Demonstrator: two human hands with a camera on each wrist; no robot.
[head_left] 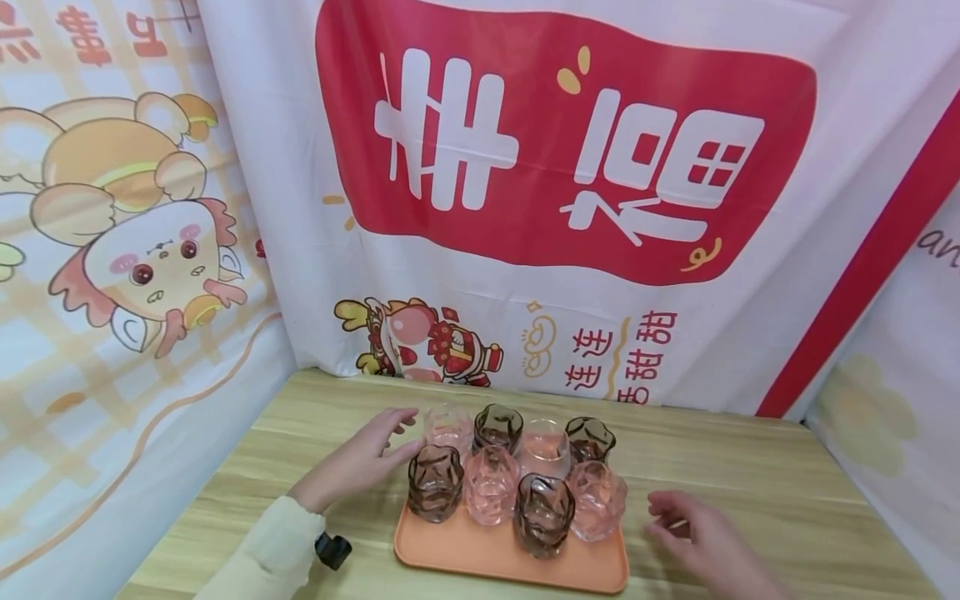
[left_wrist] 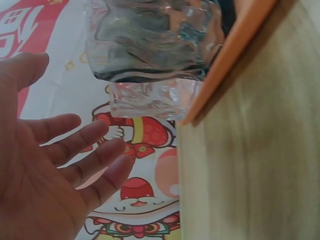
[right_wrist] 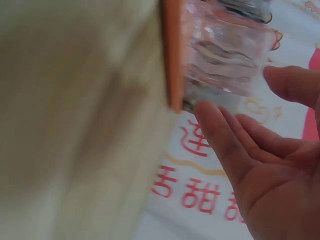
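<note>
An orange tray (head_left: 510, 568) carries several wavy-sided drinking glasses in two rows, some smoky brown and some clear. My left hand (head_left: 367, 458) is beside the tray's left end, near a brown glass (head_left: 436, 487) and a clear glass (head_left: 447, 427) behind it. In the left wrist view its fingers (left_wrist: 95, 160) are spread and loosely straight, holding nothing. My right hand (head_left: 701, 533) hovers off the tray's right end, closest to a clear glass (head_left: 597, 500). The right wrist view shows its palm facing the glasses, fingers (right_wrist: 220, 135) extended and thumb apart, nothing between them.
The tray sits on a wood-grain table (head_left: 757, 475). Behind the table hangs a white cloth (head_left: 285, 208) with a large red panel, and a printed cloth (head_left: 112, 400) covers the left side. Among the glasses stand a smooth clear one (head_left: 545, 446) and a front brown one (head_left: 544, 515).
</note>
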